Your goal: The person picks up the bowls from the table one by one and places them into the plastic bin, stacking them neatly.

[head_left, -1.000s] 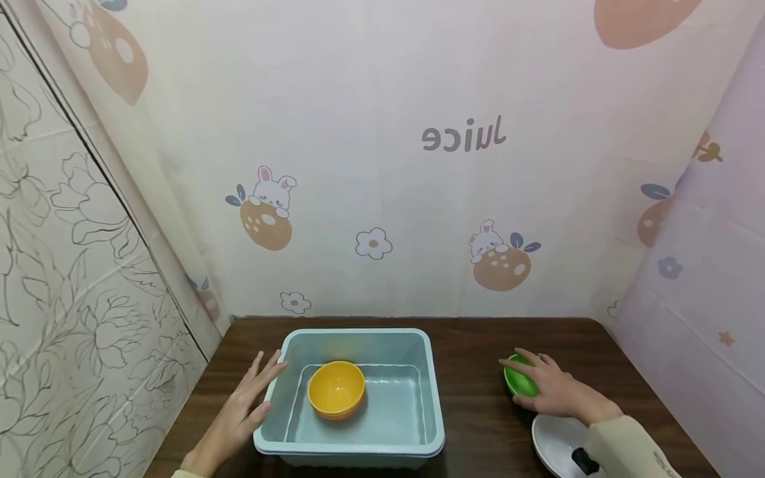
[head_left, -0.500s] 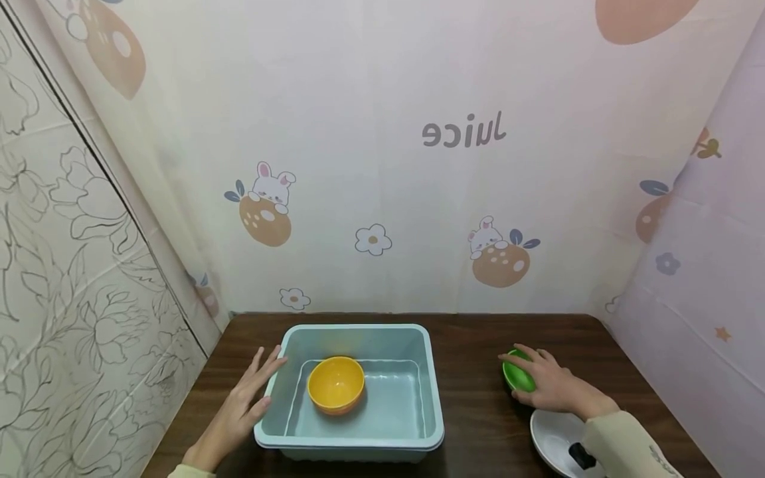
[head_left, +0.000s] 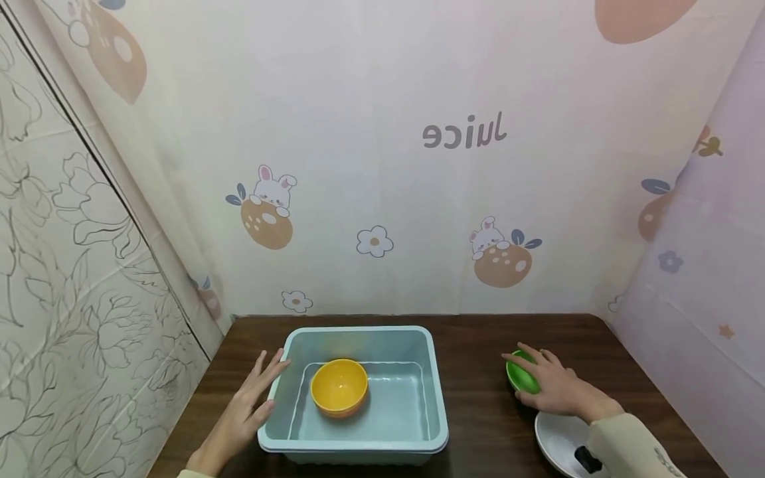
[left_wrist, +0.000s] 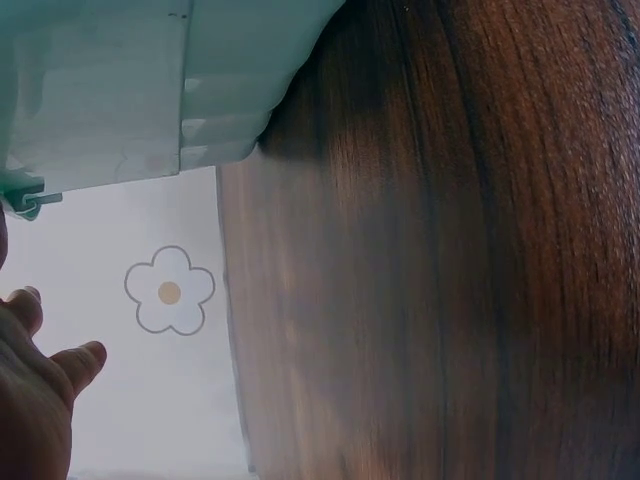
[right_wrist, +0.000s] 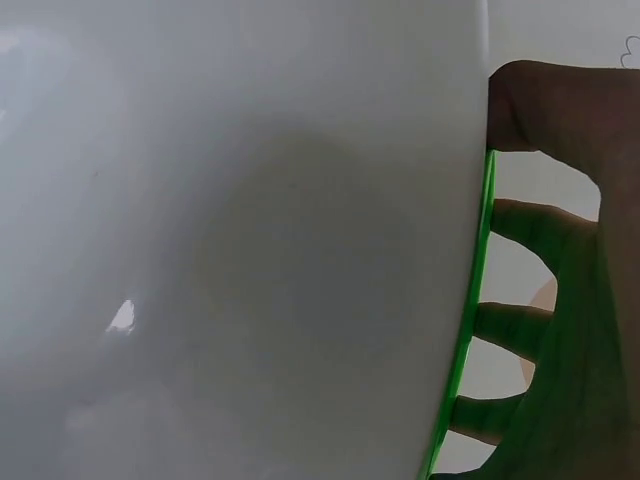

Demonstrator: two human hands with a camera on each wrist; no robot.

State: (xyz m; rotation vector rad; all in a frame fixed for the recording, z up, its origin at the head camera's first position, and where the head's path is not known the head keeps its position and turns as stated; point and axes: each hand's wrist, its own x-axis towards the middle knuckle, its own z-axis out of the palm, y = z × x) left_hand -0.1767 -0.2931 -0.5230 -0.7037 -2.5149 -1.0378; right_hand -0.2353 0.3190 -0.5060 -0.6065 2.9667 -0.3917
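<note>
A pale blue-green plastic basin (head_left: 397,425) stands left of centre in the head view. Inside it sits a yellow bowl (head_left: 339,388), orange towards its base. My left hand (head_left: 239,408) is at the basin's left side, fingers extended and spread, fingertips at the rim. In the left wrist view, part of that hand (left_wrist: 35,400) shows below the basin's outer wall (left_wrist: 100,90). On the right, my right hand (head_left: 558,385) spans a small green bowl (head_left: 521,375), thumb and fingertips on its rim. The right wrist view shows those fingers (right_wrist: 515,330) on the green edge.
A white dish (head_left: 556,438) lies nearer than the green bowl, partly under the right sleeve (head_left: 630,445). A small black object (head_left: 588,459) shows beside the sleeve. The dark wooden table (head_left: 472,372) ends at a printed curtain (head_left: 382,166).
The whole head view shifts slightly. Both hands, the basin and the bowls keep their places relative to each other.
</note>
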